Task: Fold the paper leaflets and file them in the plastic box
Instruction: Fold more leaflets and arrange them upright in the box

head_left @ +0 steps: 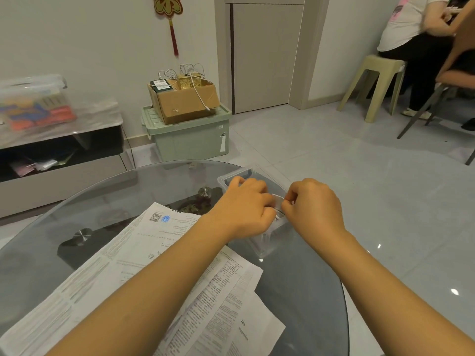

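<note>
Head view: both hands meet over the clear plastic box (253,242), which stands on the round glass table (77,209) toward its right edge, its long axis running away from the person and a little to the left. The left hand (244,209) is curled, knuckles up, over the middle of the box; the right hand (312,205) is curled just beside it on the box's right. Between them sits a small folded leaflet (279,201), pale and partly hidden. Both grips look pinched on it, left fingers at one end and right thumb and forefinger at the other, though the fingertips themselves are mostly out of sight.

The folded piece lies right above the open box, so the coming move looks like a short drop or push straight down; neither hand needs to travel sideways. Whether other folded sheets are already inside cannot be told through the hands.

The unfolded leaflets (159,273) lie spread flat on the table under the left forearm, near and to the left of the box. The left hand is the closer one for taking the next sheet.
</note>
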